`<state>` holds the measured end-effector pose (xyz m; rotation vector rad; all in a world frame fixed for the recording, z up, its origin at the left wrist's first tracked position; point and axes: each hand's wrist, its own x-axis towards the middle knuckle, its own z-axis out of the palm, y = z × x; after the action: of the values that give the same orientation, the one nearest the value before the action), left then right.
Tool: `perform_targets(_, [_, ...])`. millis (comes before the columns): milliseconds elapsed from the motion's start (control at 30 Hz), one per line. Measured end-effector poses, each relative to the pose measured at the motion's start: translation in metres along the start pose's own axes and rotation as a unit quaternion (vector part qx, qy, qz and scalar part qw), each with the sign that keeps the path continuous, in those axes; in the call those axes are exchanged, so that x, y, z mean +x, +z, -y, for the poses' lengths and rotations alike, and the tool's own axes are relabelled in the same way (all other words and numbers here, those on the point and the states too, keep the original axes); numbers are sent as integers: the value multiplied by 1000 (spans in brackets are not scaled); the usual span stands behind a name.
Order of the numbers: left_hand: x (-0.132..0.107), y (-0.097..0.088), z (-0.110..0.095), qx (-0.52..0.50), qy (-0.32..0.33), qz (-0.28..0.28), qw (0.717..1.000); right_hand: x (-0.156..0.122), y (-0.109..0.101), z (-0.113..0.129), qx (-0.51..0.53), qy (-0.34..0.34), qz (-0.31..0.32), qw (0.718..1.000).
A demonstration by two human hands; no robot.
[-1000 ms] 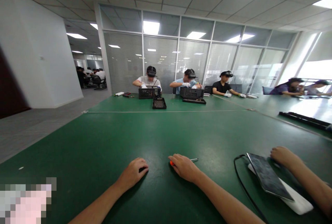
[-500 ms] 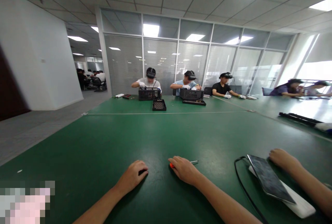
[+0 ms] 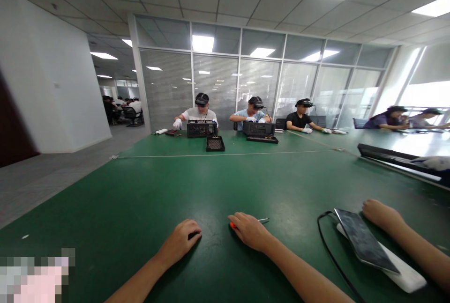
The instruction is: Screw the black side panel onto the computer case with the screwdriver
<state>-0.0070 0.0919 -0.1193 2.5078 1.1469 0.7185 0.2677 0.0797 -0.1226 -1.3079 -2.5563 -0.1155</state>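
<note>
My left hand (image 3: pixel 183 240) rests on the green table with its fingers curled in and the thumb tip near them. A dark gap shows between thumb and fingers, and I see no object there. To the right, my right hand (image 3: pixel 249 231) lies palm down over a screwdriver (image 3: pixel 232 225), fingers closed around it. Its red-orange handle pokes out beside the fingertips, and the thin metal shaft comes out on the other side of the hand, pointing right.
At right, a phone (image 3: pixel 365 240) leans on a white block (image 3: pixel 408 270) with a black cable (image 3: pixel 321 232). Another person's hand (image 3: pixel 378 211) lies beside it. Behind is a long black casing (image 3: pixel 390 155). Across the green table (image 3: pixel 158 186), people work at computer cases (image 3: pixel 259 128).
The person opposite in white has moved a gloved hand off the computer case, leftwards to the table. The black casing at right has shifted left. My hands stay put.
</note>
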Motion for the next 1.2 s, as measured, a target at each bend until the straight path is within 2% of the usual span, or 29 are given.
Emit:
perform_targets(833, [-3,7,6,10,10,-20,1000,-2,0,1,-8,-1,-5,1000])
perform_targets(1200, [-2,7,8,7,20,-8,1000,-2,-1,0,-7,1,0,1000])
